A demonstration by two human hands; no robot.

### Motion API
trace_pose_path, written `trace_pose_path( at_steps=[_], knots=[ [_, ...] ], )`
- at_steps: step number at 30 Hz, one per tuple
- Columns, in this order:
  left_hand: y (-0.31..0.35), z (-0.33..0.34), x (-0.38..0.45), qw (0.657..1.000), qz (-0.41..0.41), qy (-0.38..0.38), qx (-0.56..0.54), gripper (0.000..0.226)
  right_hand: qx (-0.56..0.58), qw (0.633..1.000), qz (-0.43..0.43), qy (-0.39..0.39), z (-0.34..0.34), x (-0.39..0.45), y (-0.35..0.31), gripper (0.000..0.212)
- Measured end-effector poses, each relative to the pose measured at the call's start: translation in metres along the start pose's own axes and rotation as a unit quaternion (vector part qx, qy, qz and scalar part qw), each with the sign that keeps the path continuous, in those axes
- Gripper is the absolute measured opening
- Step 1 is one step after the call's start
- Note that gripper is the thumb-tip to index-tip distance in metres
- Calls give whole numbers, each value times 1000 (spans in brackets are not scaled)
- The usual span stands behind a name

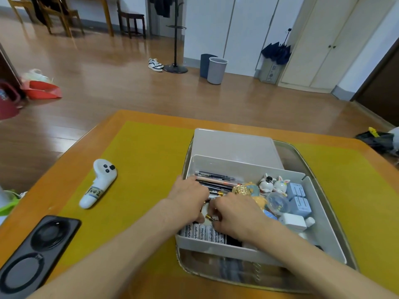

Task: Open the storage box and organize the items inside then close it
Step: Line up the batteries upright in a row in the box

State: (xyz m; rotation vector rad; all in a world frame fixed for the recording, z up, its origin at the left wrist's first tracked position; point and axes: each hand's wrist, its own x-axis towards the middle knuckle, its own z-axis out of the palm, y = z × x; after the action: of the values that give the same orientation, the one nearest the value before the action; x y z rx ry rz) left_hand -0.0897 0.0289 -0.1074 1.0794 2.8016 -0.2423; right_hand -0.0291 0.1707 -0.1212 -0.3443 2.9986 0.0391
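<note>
The storage box (319,203) stands open in a clear tray (302,156) toward the tabletop's right side, its lid (235,145) lying just behind it; pens (216,180), a row of batteries (200,231), small figurines (274,183) and blue cartons (299,197) fill it. Both hands are inside: the left hand (190,197) lies curled over the pens, its grip indiscernible, while the right hand (235,214) pinches a battery (210,217), hiding whatever lies beneath. The yellow mat (151,152) lies bare toward the far edge, with a white controller (99,182) and phone (36,251) well left.

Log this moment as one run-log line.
stage: sorting | storage box: open | left hand: on pens | right hand: at batteries | grasp: unclear
</note>
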Motion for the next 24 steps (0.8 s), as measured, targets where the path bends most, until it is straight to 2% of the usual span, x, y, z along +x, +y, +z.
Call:
trace_pose_path(
  at_steps=[3,6,11,14,16,20,24],
  knots=[
    [-5,0,-3,999,20,14,-21,34,21,1000,2,-2,1,0,1,31],
    [-16,-5,-6,996,42,38,-70,16,41,999,12,0,2,4,0,30],
    [-37,-15,-8,989,64,105,-83,17,118,989,84,21,3,11,-8,23],
    [-41,-15,-9,989,65,111,-69,17,222,969,103,19,2,11,-10,12],
    [-39,-14,-9,991,69,100,-60,17,237,966,94,47,-4,7,-5,17],
    [-34,-15,-2,993,68,76,-52,15,87,990,22,108,-15,-6,18,16],
    [-28,-18,5,998,55,31,-9,23,-61,995,-49,69,-15,-10,18,13]
  ],
)
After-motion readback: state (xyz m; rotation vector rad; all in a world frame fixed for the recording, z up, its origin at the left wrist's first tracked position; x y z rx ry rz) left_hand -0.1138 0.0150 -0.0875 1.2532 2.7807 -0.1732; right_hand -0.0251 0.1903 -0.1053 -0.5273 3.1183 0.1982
